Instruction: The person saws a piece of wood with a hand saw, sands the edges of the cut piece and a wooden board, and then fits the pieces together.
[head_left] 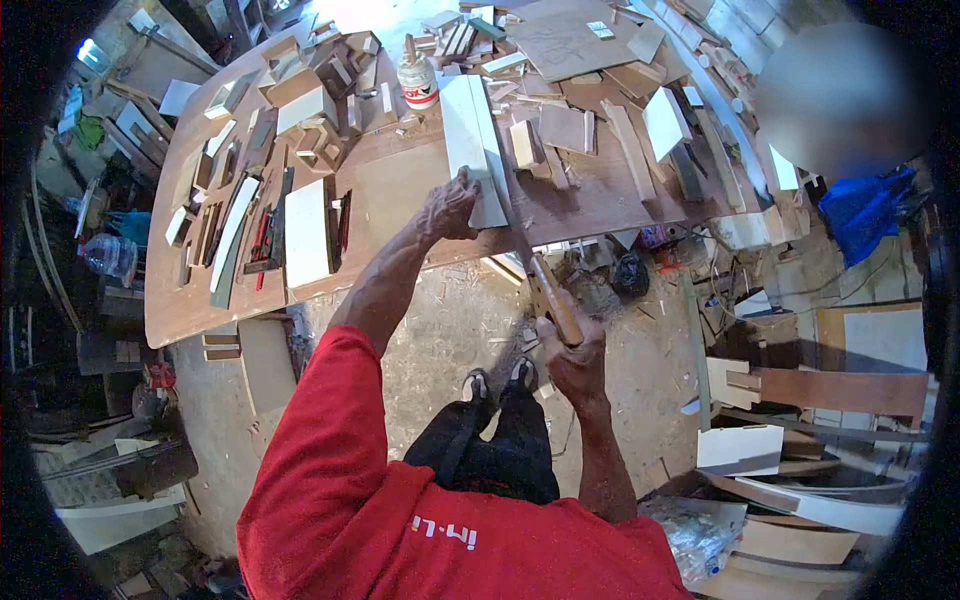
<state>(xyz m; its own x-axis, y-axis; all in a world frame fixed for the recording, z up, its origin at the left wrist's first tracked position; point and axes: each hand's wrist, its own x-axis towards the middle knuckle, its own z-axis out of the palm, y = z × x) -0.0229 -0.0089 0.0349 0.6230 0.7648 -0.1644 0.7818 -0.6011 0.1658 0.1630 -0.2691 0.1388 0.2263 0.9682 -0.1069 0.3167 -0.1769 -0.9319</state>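
A long white board [467,120] lies on the brown work table [390,170], its near end close to the front edge. My left hand [452,207] presses on the near part of this board, fingers bent and held together. My right hand [575,355] is wrapped round the wooden handle of a handsaw [556,305], below the table edge. The saw's narrow blade runs up beside the right edge of the board. A white glue bottle [417,78] stands left of the board's far end.
Wood offcuts, a white panel [308,232] and red-and-black clamps [264,240] lie on the table's left. More pieces cover the right side. A person with a blurred head is at the upper right. Boards [740,450] are stacked at the lower right.
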